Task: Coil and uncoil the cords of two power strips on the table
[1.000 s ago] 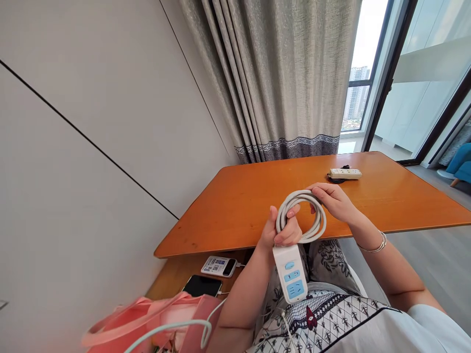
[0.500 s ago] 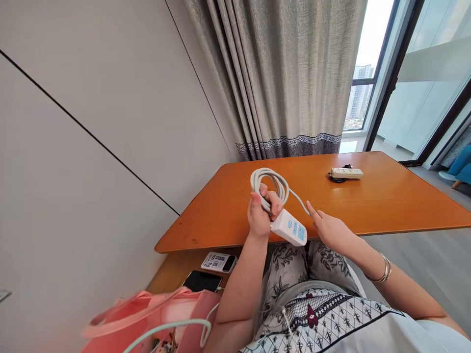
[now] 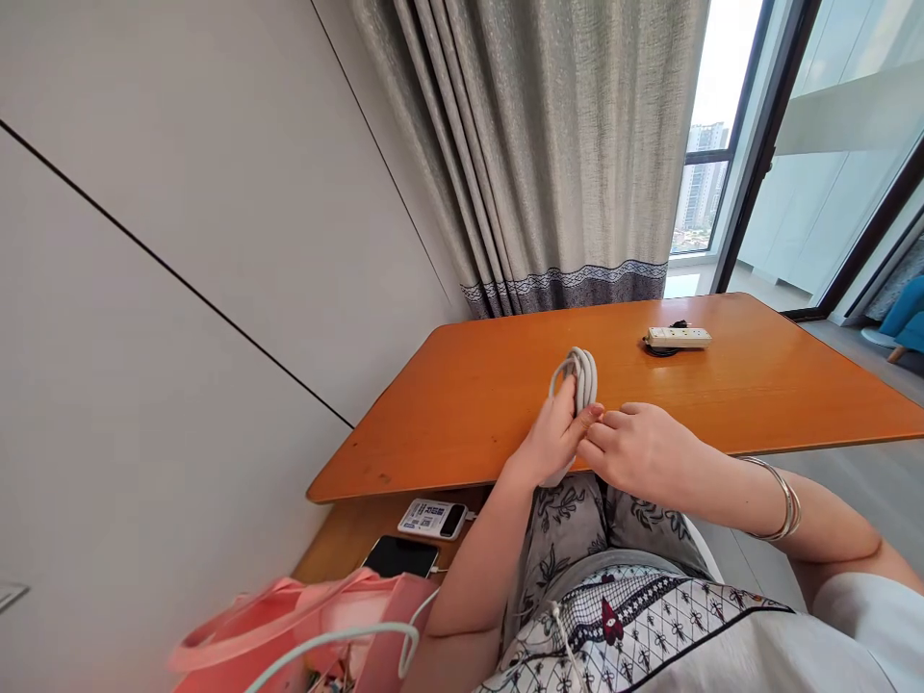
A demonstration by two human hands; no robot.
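Note:
My left hand (image 3: 552, 438) grips a coiled white power-strip cord (image 3: 581, 373), held upright over the near edge of the orange wooden table (image 3: 491, 385). My right hand (image 3: 639, 448) presses against the coil from the right, fingers curled around it. The white and blue strip body is hidden behind my hands. A bangle sits on my right wrist.
A second white power strip (image 3: 677, 337) with a dark cord lies at the table's far right. On a lower shelf by the wall lie a power bank (image 3: 433, 519) and a black phone (image 3: 399, 556). A pink bag (image 3: 289, 626) sits at my left. Curtains and windows stand behind.
The coil was turned edge-on and lowered towards the table edge. My right hand moved from open beside the strip onto the coil. The strip body went out of sight.

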